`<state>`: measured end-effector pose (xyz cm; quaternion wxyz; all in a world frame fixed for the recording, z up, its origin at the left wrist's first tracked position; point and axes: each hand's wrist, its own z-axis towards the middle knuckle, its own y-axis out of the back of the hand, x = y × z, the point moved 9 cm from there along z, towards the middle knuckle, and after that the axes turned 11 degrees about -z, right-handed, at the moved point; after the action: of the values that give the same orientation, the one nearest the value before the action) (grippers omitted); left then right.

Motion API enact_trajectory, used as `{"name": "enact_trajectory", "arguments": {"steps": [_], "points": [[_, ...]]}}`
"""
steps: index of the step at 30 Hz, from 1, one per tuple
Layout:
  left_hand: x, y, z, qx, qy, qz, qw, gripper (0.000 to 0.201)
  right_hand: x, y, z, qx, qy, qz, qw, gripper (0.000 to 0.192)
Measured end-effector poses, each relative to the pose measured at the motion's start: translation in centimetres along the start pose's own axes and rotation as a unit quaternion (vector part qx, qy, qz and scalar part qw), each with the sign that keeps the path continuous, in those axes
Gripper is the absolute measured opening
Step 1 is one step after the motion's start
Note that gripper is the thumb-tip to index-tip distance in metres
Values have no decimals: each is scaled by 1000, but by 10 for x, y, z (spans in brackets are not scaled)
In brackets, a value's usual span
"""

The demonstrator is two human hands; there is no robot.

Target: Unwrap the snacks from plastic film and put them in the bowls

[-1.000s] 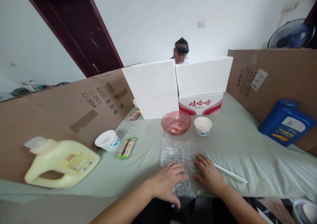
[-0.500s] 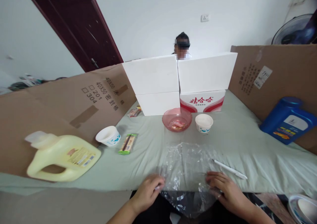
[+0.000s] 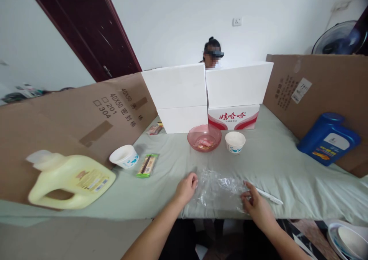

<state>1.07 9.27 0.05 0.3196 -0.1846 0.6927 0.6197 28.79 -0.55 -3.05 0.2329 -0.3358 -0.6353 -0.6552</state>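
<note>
A clear plastic bag lies crinkled across the pale green cloth in front of me. My left hand is closed, its fingers pinching the bag's left edge. On the other side, my right hand has its fingers bent around the bag's right edge, with the index finger reaching further forward. A white pen lies just beyond my right hand, its near end partly covered by the fingers. Past the bag stand a pink translucent bowl with wrapped pieces in it and a white paper bowl.
To the left are a yellow jug, a second paper bowl and a green-edged snack packet. A blue bottle leans at the right. White boxes and cardboard panels enclose the table; a person sits behind.
Both hands have moved forward over the table. The bag's near part, which hung over the table edge, now lies on the cloth, and the bag looks shorter.
</note>
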Motion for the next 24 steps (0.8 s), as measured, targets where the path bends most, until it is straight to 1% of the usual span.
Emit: {"name": "enact_trajectory", "arguments": {"steps": [2, 3, 4, 7, 9, 11, 13, 15, 16, 18, 20, 24], "points": [[-3, 2, -2, -5, 6, 69, 998, 10, 6, 7, -4, -29, 25, -43, 998, 64], [-3, 3, -5, -2, 17, 102, 995, 11, 10, 8, -4, -37, 41, -64, 996, 66], [-1, 5, -7, 4, 31, 132, 991, 13, 15, 7, -4, -40, 61, -83, 994, 65], [5, 13, -19, 26, 78, 201, 976, 18, 32, -2, 1, -32, 133, -131, 982, 52], [5, 22, -27, 19, 96, 219, 971, 19, 41, -7, 4, -32, 167, -154, 973, 50], [-3, 31, -30, -21, 73, 207, 975, 20, 46, -7, 5, -44, 186, -173, 966, 52], [-16, 33, -28, -59, 14, 172, 983, 21, 47, -3, 1, -67, 195, -191, 960, 51], [-21, 25, -23, -59, -25, 138, 988, 20, 42, 4, -4, -91, 180, -215, 956, 47], [-19, 19, -18, -50, -26, 130, 990, 19, 37, 7, -6, -100, 162, -229, 955, 46], [-11, 8, -9, -38, -5, 134, 990, 19, 27, 11, -9, -108, 119, -265, 951, 46], [-5, 1, -2, -41, 18, 156, 987, 20, 19, 12, -10, -107, 85, -307, 942, 45], [-1, -2, 2, -42, 33, 212, 976, 23, 18, 7, -6, -98, 64, -382, 917, 44]]}}
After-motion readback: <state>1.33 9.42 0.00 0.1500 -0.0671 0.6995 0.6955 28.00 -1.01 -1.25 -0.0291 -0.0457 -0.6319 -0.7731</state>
